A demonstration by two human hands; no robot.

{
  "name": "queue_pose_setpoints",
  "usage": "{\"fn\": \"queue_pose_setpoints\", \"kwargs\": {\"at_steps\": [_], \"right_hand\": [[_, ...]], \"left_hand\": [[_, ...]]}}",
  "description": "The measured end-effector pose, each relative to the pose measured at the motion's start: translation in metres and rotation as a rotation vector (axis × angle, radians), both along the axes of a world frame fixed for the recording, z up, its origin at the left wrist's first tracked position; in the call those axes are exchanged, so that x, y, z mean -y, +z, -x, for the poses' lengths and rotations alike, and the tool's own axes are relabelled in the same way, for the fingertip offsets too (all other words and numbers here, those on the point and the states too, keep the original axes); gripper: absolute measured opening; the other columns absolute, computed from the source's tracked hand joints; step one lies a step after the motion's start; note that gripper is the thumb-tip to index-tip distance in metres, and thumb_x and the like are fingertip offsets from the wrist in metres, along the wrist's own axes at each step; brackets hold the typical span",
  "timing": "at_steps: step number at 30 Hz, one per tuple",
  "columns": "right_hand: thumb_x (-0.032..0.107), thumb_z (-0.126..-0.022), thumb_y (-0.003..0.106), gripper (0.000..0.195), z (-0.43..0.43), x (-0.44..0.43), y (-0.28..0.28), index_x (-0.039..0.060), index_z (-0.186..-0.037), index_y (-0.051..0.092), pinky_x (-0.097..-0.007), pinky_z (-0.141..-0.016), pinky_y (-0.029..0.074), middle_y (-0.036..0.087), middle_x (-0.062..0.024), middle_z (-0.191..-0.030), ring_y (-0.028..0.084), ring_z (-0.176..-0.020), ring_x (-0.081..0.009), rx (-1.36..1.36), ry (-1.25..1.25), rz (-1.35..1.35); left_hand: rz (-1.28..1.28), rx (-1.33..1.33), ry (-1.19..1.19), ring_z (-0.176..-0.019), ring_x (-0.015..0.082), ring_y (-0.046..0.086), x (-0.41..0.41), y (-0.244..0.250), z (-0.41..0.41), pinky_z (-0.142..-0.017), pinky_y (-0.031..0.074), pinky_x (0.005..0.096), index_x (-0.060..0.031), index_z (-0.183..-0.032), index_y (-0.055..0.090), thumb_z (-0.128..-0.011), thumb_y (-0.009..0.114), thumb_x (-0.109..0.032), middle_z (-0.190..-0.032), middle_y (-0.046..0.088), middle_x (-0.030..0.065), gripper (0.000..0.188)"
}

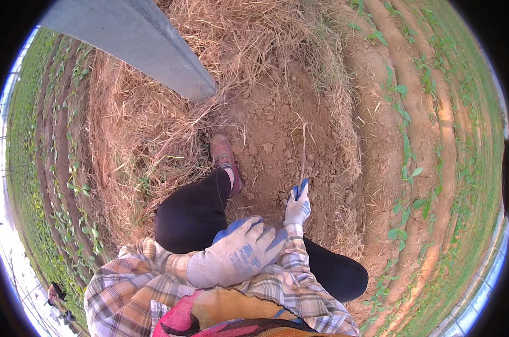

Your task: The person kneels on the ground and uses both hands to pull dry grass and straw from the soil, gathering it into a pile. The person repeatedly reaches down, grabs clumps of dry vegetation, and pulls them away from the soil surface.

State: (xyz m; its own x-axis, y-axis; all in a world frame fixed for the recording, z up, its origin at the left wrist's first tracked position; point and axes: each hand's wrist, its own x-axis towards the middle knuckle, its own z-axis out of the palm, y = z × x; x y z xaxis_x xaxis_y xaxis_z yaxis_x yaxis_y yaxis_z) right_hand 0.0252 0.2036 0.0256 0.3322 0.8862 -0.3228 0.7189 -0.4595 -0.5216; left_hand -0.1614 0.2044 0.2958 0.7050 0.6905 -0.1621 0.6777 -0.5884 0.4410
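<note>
My right hand (297,206), in a white knit glove with blue coating, grips the near end of a thin brownish stick-like piece (303,153). It reaches away over loose brown soil (267,130), its far tip slightly bent. Whether it is a root, a stalk or a tool is not clear. Closer to the camera, my left hand (242,250) wears a matching glove, printed on the back. Its fingers curl toward my right forearm, and the palm is hidden, so I cannot tell whether it holds anything.
A grey post (166,50) stands in the ground ahead to the left. Dry straw (145,130) surrounds the bare soil. My shoe (223,153) rests at its left edge. Rows of green seedlings (406,156) run along the right; more crop rows (65,139) lie left.
</note>
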Motion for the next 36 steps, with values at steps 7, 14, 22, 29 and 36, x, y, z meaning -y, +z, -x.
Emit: {"fn": "queue_pose_setpoints", "kwargs": {"at_steps": [7, 14, 22, 29, 36], "right_hand": [[0.019, -0.087, 0.060, 0.060, 0.009, -0.060, 0.004, 0.0194, -0.141, 0.034, -0.0437, -0.075, 0.049, 0.060, -0.0191, -0.104, 0.061, -0.089, -0.0355, 0.151, 0.230, -0.091], [0.025, -0.085, 0.060, 0.065, 0.028, -0.086, 0.003, 0.0245, -0.143, 0.031, -0.0422, -0.066, 0.050, 0.060, -0.0146, -0.093, 0.062, -0.081, -0.0329, 0.285, 0.682, 0.011], [0.019, -0.084, 0.063, 0.056, 0.030, -0.073, 0.019, 0.0186, -0.137, 0.043, -0.0415, -0.072, 0.049, 0.062, -0.0169, -0.094, 0.060, -0.083, -0.0341, -0.147, 0.338, -0.295], [0.018, -0.084, 0.063, 0.051, -0.028, -0.083, 0.053, 0.0156, -0.133, 0.047, -0.0395, -0.076, 0.049, 0.067, -0.0151, -0.100, 0.064, -0.089, -0.0316, -0.081, 0.220, -0.180], [0.023, -0.084, 0.060, 0.043, -0.073, -0.124, 0.072, 0.0114, -0.125, 0.054, -0.0393, -0.078, 0.050, 0.067, -0.0133, -0.101, 0.065, -0.090, -0.0291, 0.255, 0.151, 0.083]], "left_hand": [[-0.008, -0.018, -0.046, -0.100, 0.0250, 0.057, -0.001, -0.005, 0.006, -0.094, 0.043, 0.0400, -0.0031, -0.120, 0.053, -0.085, 0.052, -0.025, -0.105, 0.060, 0.0094, 0.042], [-0.039, 0.006, -0.034, -0.099, 0.0252, 0.057, 0.003, -0.007, 0.006, -0.093, 0.043, 0.0400, -0.0020, -0.121, 0.051, -0.086, 0.050, -0.027, -0.104, 0.059, 0.0100, 0.043], [-0.030, 0.004, -0.040, -0.099, 0.0258, 0.057, 0.004, -0.009, 0.006, -0.094, 0.042, 0.0403, -0.0019, -0.121, 0.052, -0.087, 0.050, -0.028, -0.105, 0.059, 0.0112, 0.043], [0.005, 0.021, 0.000, -0.099, 0.0264, 0.058, 0.002, -0.006, 0.005, -0.094, 0.042, 0.0401, -0.0036, -0.120, 0.053, -0.086, 0.050, -0.028, -0.104, 0.060, 0.0114, 0.041], [0.039, -0.070, -0.213, -0.098, 0.0265, 0.059, -0.028, 0.008, 0.036, -0.093, 0.042, 0.0383, -0.0055, -0.119, 0.053, -0.087, 0.051, -0.037, -0.103, 0.061, 0.0107, 0.045]]}}
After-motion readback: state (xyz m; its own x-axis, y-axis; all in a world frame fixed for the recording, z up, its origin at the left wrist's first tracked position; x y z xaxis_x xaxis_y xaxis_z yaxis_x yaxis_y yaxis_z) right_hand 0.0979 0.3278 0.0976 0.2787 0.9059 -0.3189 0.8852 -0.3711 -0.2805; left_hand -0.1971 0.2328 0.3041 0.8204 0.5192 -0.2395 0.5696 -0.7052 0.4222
